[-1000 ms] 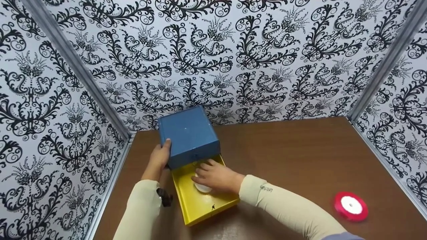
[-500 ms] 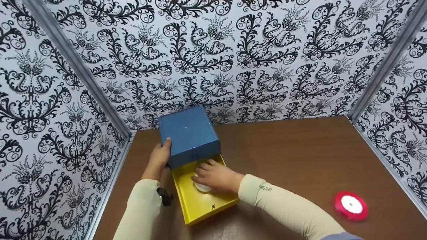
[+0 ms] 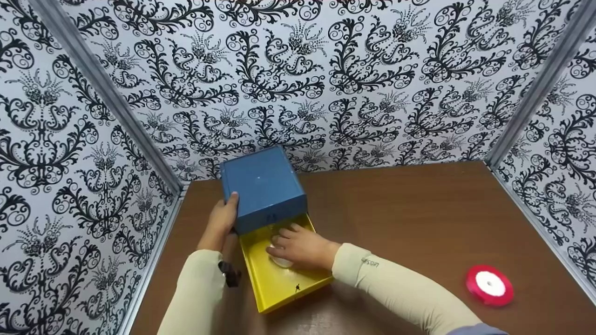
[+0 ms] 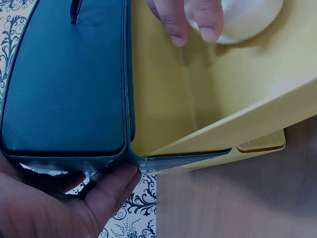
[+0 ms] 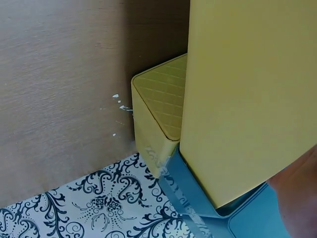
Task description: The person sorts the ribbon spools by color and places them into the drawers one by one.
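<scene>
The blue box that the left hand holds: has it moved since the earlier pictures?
No. In the head view, the blue box keeps its place, judged against the far edge of the brown table.

Head view high, forward and down; wrist views close; yellow drawer [image 3: 274, 288] in all

White round thing [image 3: 281, 262]: partly covered by your right hand [image 3: 300, 246].
Yellow drawer [image 3: 279, 293]: far end hidden from you inside the blue box [image 3: 265, 186].
Right sleeve lettering [image 3: 371, 263]: too small for you to read.
</scene>
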Tool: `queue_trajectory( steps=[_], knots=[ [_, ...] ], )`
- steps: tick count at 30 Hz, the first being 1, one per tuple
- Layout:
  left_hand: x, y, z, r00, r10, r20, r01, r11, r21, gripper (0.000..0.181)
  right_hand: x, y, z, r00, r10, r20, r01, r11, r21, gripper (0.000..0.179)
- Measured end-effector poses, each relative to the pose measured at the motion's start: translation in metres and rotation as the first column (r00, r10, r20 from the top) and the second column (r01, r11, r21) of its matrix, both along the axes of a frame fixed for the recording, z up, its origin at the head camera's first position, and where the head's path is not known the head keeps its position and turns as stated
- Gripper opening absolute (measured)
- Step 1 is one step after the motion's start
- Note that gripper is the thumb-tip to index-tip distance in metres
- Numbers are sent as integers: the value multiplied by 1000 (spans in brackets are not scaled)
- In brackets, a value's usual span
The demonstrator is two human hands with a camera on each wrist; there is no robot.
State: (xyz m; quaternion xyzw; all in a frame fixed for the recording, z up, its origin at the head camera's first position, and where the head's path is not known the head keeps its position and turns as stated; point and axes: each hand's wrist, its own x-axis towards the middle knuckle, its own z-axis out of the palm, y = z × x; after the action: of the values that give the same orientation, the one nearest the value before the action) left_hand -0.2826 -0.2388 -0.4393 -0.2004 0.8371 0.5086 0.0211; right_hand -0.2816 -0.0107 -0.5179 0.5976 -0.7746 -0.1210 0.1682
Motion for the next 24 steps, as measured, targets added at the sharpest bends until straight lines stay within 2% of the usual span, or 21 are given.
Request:
queue_trajectory(
  steps=[5,11,17,21,24],
  knots=[
    [1,1,0,1000,-1,-6,1,999,42,67,1,1,1,1000,21,0,-21,999,-31,51],
    [0,0,-1,1000,-2,4,2,999,39,69,5,4,8,997,7,81,-4,999,-38,58],
    [-2,0,-2,1000,1,3,-1,999,51,69,15,8,25,986,-9,166,26,994,-102,66],
    [-2,-1,-2,1000,-6,18,5,997,74,71,24,16,37,970,8,244,49,972,-230,63],
    [-1,-2,-2,1000,-14,25,12,997,73,72,31,29,38,956,45,288,66,929,-363,59]
  ],
)
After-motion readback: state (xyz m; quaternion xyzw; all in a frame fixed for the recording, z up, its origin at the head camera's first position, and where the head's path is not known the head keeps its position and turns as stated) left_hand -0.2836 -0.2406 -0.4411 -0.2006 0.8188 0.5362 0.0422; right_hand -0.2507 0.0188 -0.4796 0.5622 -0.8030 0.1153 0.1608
